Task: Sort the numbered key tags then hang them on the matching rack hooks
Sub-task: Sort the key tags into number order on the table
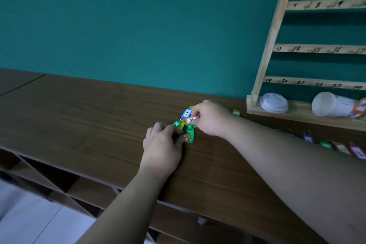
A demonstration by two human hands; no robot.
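A small heap of coloured key tags lies on the brown wooden counter (83,117): a blue tag marked 9 (186,113), an orange tag (190,119), green tags (190,133). My right hand (212,118) pinches the orange tag at its right end. My left hand (161,147) rests on the heap's near-left side, its fingertips closed on a small orange tag with a ring (185,137). A row of sorted tags (342,147) lies at the right, past my right forearm. The wooden rack (277,25) with numbered rails leans against the wall at the upper right.
A white lid (274,103) and a clear plastic jar on its side (332,105) lie on the rack's bottom ledge. A lone yellow-green tag (235,113) lies just left of the rack. Open shelf compartments (45,172) run under the counter. The teal wall stands behind.
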